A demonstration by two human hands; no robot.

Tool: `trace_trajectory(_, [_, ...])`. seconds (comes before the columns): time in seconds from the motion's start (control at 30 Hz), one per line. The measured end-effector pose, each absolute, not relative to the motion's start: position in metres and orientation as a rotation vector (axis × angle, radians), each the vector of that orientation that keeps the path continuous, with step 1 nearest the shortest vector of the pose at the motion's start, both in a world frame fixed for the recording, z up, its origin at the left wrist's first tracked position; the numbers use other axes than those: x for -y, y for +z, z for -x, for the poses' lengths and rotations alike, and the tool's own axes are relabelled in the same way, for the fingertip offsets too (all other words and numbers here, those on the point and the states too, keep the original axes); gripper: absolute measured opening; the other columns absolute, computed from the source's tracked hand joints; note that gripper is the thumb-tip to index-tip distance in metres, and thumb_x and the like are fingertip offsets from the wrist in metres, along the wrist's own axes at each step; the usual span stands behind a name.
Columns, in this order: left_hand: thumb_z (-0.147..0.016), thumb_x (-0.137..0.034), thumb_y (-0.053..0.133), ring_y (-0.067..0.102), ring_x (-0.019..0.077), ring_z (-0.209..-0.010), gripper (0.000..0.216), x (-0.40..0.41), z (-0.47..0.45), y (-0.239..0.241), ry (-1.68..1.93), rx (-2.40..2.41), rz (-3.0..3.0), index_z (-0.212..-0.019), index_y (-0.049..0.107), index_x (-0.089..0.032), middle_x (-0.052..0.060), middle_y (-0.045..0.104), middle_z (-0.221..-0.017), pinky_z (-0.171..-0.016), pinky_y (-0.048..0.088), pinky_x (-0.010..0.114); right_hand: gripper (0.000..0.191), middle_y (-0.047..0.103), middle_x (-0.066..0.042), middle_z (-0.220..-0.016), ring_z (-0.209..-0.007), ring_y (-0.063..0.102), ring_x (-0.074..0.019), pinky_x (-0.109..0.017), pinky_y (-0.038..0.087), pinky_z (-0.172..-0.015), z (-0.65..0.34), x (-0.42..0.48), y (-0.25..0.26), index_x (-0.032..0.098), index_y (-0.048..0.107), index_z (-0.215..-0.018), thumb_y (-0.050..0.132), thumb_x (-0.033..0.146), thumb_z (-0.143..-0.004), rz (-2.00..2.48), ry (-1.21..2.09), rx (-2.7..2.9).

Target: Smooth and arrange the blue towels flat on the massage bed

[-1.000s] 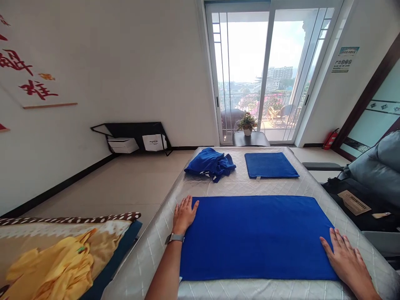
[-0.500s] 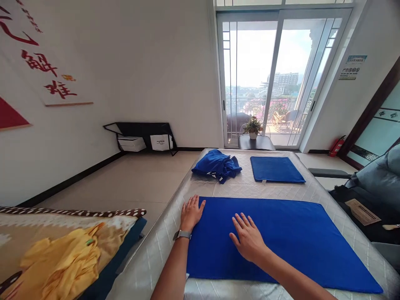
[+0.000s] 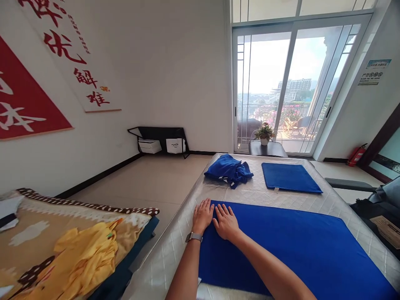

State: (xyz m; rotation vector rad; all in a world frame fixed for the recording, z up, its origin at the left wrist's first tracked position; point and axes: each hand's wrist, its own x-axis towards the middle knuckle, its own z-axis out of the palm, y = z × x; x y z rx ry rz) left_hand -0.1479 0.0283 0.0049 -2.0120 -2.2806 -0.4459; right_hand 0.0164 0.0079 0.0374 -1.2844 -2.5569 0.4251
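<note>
A blue cloth [image 3: 281,237], folded into a long flat rectangle, lies across the near part of the pale quilted mattress [image 3: 168,241]. My left hand [image 3: 203,216], with a watch on the wrist, rests flat at the cloth's far left corner, fingers stretched out. Right beside it my right hand [image 3: 226,223] lies flat on the cloth, palm down and fingers spread. Neither hand grips anything. Beyond them, a crumpled blue cloth [image 3: 228,170] sits at the far left of the mattress, and a neatly folded blue cloth [image 3: 290,177] with a small white tag lies to its right.
On the left, a patterned blanket [image 3: 34,233] covers another bed, with a yellow garment [image 3: 90,254] on it. A potted plant [image 3: 264,132] stands on a chair by the sliding glass door. Dark items with a cardboard piece [image 3: 386,229] are at the right.
My right hand has slid left across the blue cloth to beside my left hand. My left hand stays at the corner. The view has turned a little to the left.
</note>
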Motion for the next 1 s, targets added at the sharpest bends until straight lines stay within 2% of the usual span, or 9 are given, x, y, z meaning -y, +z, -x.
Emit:
trace_trajectory(0.3, [-0.104,-0.045,0.029,0.035,0.0267,-0.146,0.056,-0.029,0.144,0.008,-0.470,2.364,2.014,-0.151,0.043,-0.016,0.011,0.042,-0.156,-0.121,0.021,0.049,0.070,0.018,-0.004,-0.165,-0.153,0.008,-0.0217,-0.043,0.005,-0.123,-0.123,-0.029,0.036,0.017,0.019,-0.160,0.014,0.055,-0.101,1.618,0.333,2.516])
trace_trajectory(0.5, [-0.103,-0.047,0.028,0.035,0.0271,-0.146,0.059,-0.030,0.147,0.003,-0.493,2.344,2.027,-0.151,0.042,-0.015,0.012,0.043,-0.156,-0.121,0.021,0.049,0.073,0.019,-0.002,-0.166,-0.153,0.009,-0.0205,-0.043,0.007,-0.124,-0.255,-0.033,0.024,0.017,0.017,-0.160,0.012,0.057,-0.100,1.909,0.176,2.402])
trace_trajectory(0.8, [-0.102,-0.047,0.026,0.037,0.0282,-0.145,0.061,-0.031,0.147,0.004,-0.482,2.342,2.036,-0.150,0.043,-0.013,0.011,0.045,-0.155,-0.121,0.023,0.051,0.073,0.020,-0.005,-0.166,-0.152,0.015,-0.0242,-0.047,0.014,-0.123,-0.470,-0.027,-0.001,0.012,0.021,-0.159,0.013,0.051,-0.098,2.398,-0.041,2.017])
trace_trajectory(1.0, [-0.103,-0.046,0.025,0.038,0.0275,-0.144,0.061,-0.031,0.146,0.006,-0.431,2.355,2.029,-0.150,0.042,-0.012,0.012,0.044,-0.155,-0.120,0.024,0.050,0.076,0.025,-0.008,-0.164,-0.151,0.019,-0.0256,-0.047,0.015,-0.123,-0.497,-0.025,-0.009,0.012,0.025,-0.158,0.015,0.056,-0.097,2.396,-0.067,1.891])
